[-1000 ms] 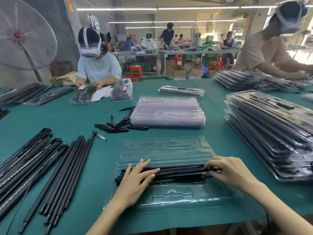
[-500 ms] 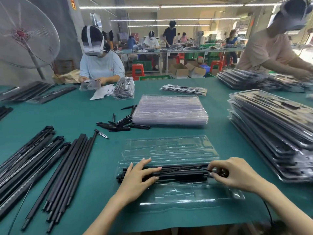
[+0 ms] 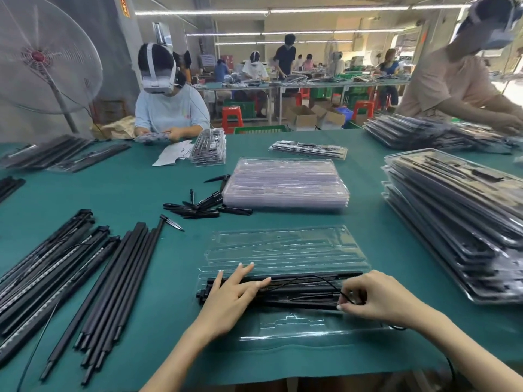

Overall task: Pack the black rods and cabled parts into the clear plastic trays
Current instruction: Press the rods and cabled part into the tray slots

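Left hand (image 3: 232, 295) flat on rods (image 3: 297, 290) (in tray (image 3: 283, 250))

My right hand (image 3: 376, 299) covers the rods' (image 3: 297, 290) right ends, and my left hand (image 3: 232, 295) hides part of their left. The fan (image 3: 42, 60) and the filled-tray stack (image 3: 464, 222) are cut by the frame edges. The far workers' hands (image 3: 509, 123) are blurred.

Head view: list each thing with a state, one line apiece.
Open tray: lies flat, partly filled.
Black rods: seated in the tray's middle channel.
Thin cable: loops loose above the rods.
Left hand: flat, pressing the rods.
Right hand: pinching the cable's end.
Empty tray stack: untouched.
Loose rods: unpacked.
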Tool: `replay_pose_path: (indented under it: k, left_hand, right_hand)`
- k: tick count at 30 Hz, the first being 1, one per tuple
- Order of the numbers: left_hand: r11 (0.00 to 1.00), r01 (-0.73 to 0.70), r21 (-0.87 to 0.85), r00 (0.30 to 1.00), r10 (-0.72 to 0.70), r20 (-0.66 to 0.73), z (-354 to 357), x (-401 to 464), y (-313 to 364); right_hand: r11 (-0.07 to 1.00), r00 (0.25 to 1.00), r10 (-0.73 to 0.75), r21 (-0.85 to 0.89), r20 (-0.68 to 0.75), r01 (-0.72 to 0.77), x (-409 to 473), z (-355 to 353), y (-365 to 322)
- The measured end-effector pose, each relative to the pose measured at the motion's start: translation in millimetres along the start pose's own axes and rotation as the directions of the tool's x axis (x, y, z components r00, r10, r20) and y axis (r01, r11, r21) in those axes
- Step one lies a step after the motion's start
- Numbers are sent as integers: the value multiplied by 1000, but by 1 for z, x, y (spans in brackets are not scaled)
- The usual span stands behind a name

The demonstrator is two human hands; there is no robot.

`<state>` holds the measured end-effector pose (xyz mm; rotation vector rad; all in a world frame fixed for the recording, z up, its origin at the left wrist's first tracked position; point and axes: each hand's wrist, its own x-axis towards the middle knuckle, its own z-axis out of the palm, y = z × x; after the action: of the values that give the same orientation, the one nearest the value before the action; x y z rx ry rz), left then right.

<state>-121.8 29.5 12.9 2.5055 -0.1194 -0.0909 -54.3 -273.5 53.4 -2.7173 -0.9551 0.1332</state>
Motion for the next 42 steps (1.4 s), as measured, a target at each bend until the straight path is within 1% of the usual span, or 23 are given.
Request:
replay_pose_path:
  k: [4,5,7,8,9,11,12,14,17,21,24,26,28,30,34,35,37,39,41,42]
  left_hand:
    - [1000,8,16,1000,-8,4,0,1,1]
    - [1000,6,24,1000,-6,7,0,1,1]
    - [999,7,45,1000,-8,7,0,0,1]
    - [998,9,61,1000,-9,7,1,-1,1]
    - [996,11,83,1000,-12,8,2,-2,1]
    - [990,17,139,1000,-19,18,2,-3,0]
    - [986,16,167,999,-21,26,2,-3,0]
    - [977,14,214,999,-24,43,3,-2,-1]
    - [972,12,233,999,-23,48,4,-3,-1]
    - [976,-4,219,1000,2,9,6,-3,-3]
    - [979,-20,201,996,38,-86,6,-4,-1]
    - [968,-25,249,987,63,-146,8,-5,3]
    - [962,-40,272,985,84,-153,9,-4,5]
    - [969,-45,243,987,81,-138,9,-2,4]
    - [965,-55,255,987,91,-131,10,-3,2]
    - [964,-59,261,987,95,-127,11,-4,1]
    - [959,-61,275,990,94,-105,12,-6,-1]
    - [953,-74,294,995,92,-48,11,-5,-4]
    - [940,-88,330,996,86,21,9,-4,-6]
    - [934,-91,346,996,79,49,7,-3,-6]
  right_hand:
    - [999,999,14,-49,-36,-16,-2,10,1]
    - [1000,999,10,-29,-39,-11,-2,9,1]
    - [990,998,49,134,-41,-43,-4,2,2]
    - [982,994,81,178,-68,-68,-4,0,5]
    - [981,989,106,176,-102,-87,-3,-2,8]
    - [989,979,150,33,-140,-147,-1,0,12]
    - [987,977,147,-42,-155,-155,1,3,13]
    - [983,973,145,-83,-179,-162,6,7,12]
    - [977,972,134,-140,-192,-162,13,10,11]
    - [977,971,151,-119,-183,-175,16,11,12]
    - [980,971,168,-74,-170,-182,17,11,15]
    - [983,973,171,-34,-155,-178,17,9,17]
    - [988,968,156,37,-196,-151,17,7,19]
    - [991,964,128,69,-233,-115,16,7,18]
    - [995,979,91,-12,-181,-94,16,12,14]
    - [996,977,91,28,-195,-88,16,11,14]
    - [978,965,88,206,-248,-36,13,5,20]
    - [925,955,75,377,-286,40,7,-4,30]
    - [879,971,60,473,-233,60,0,-13,35]
    - [881,983,31,469,-183,60,-1,-14,36]
